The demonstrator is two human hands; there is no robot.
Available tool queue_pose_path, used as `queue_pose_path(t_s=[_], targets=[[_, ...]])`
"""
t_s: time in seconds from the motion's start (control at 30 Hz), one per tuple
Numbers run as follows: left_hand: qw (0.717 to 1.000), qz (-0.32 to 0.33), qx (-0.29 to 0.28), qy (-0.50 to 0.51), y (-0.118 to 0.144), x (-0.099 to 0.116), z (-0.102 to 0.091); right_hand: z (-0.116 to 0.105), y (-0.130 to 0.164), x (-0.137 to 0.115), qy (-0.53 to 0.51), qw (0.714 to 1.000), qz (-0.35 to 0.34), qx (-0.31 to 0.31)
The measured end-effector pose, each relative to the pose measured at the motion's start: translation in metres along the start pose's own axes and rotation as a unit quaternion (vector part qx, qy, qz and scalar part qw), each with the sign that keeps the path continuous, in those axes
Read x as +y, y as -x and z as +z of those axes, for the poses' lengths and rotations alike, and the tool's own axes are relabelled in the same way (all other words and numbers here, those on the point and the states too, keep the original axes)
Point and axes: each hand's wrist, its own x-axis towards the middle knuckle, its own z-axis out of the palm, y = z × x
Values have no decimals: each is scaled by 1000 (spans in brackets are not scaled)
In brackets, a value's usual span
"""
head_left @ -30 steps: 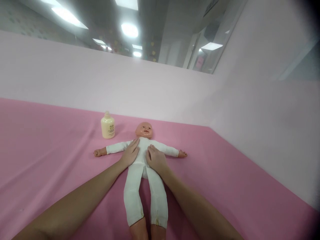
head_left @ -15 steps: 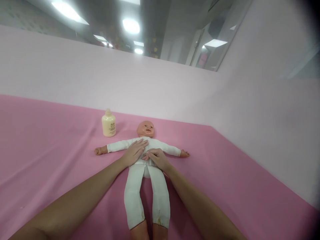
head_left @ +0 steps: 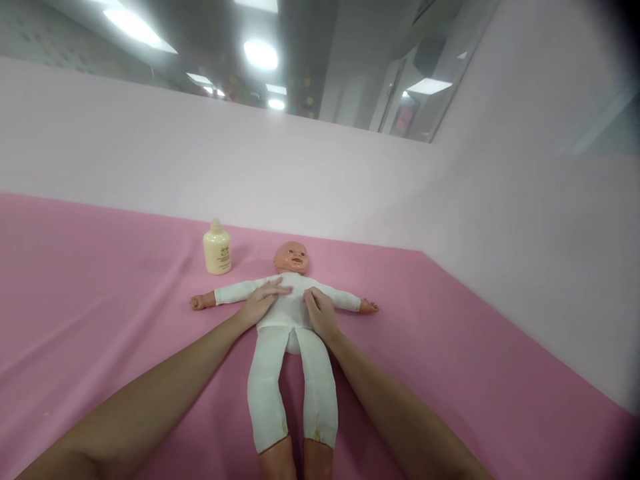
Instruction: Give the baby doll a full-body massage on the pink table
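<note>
A baby doll (head_left: 290, 303) in a white suit lies on its back, arms spread to both sides, its head toward the wall. My left hand (head_left: 261, 300) rests on the left side of the doll's chest, open, with its fingers stretched out over the white cloth. Against the right side of the chest is my right hand (head_left: 321, 312), its fingers curled in and nothing visible in them. The doll's feet run out of the picture at the bottom.
A pale yellow bottle (head_left: 217, 252) stands upright to the left of the doll's head. Pink cloth (head_left: 125, 300) with a few creases covers the surface. Behind it rises a white wall (head_left: 200, 160), with a dark reflective panel (head_left: 340, 67) above.
My hands have moved apart across the doll's chest, the left one to the left and the right one to the right. My right fingers, earlier reaching over the belly, are now curled.
</note>
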Motion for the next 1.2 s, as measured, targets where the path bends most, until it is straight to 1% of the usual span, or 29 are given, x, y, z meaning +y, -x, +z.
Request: queue_pose_path(t_s=[0.07,0.1,0.17,0.2,0.27,0.3,0.37,0.43,0.6,0.77,0.9,1.0,1.1,1.13,1.2], targets=[[995,9,-28,97,2,9,-1,-3,-1,-2,10,998,-58,0],[989,10,-45,140,3,14,0,-4,-2,-4,23,995,-93,-18],[976,-2,-88,201,5,22,4,-5,-5,-6,62,984,-144,-85],[970,-12,-109,217,6,25,7,-5,-6,-7,81,977,-151,-126],[963,-30,-130,235,6,29,11,-3,-8,-6,109,965,-133,-199],[962,-37,-131,238,6,30,12,-1,-10,-6,116,960,-116,-225],[963,-42,-121,236,6,30,13,2,-12,-4,125,956,-86,-251],[967,-45,-113,224,7,30,12,4,-13,-2,137,957,-64,-248],[981,-8,-75,179,9,26,10,8,-14,3,169,967,8,-190],[996,31,-31,73,9,14,6,9,-12,10,175,972,64,-143],[998,55,-2,-6,8,4,4,9,-6,15,177,975,91,-96],[997,54,9,-49,8,-2,6,8,-1,15,187,976,68,-83],[995,55,12,-80,7,-7,8,4,2,12,175,980,3,-99],[995,53,12,-87,7,-8,9,2,3,10,157,981,-30,-112],[994,44,8,-100,7,-9,9,-2,2,7,100,976,-103,-163]])
